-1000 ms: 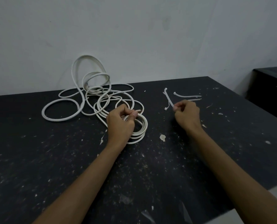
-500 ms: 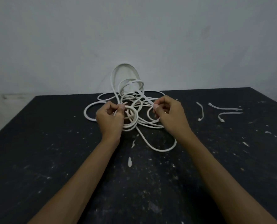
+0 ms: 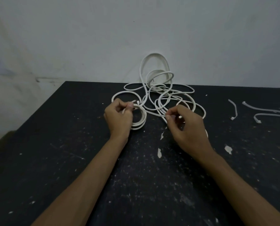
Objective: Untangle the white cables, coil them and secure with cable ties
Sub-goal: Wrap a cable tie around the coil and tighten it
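A tangle of white cable (image 3: 158, 88) lies at the back of the black table (image 3: 57, 160), with loops leaning against the wall. My left hand (image 3: 118, 116) pinches a small coil of cable (image 3: 140, 119) that rests on the table. My right hand (image 3: 185, 126) is closed on a strand of the cable near the tangle's front edge; what its fingertips pinch is partly hidden. Three white cable ties (image 3: 260, 110) lie loose on the table to the right, away from both hands.
The grey wall stands right behind the table. The tabletop is speckled with white paint chips (image 3: 228, 149). The table's left edge (image 3: 30, 121) slants towards me, with floor beyond it.
The view has swung left, so the ties now sit further right. My right hand moved from the ties to the cable. My left hand still holds the small coil.
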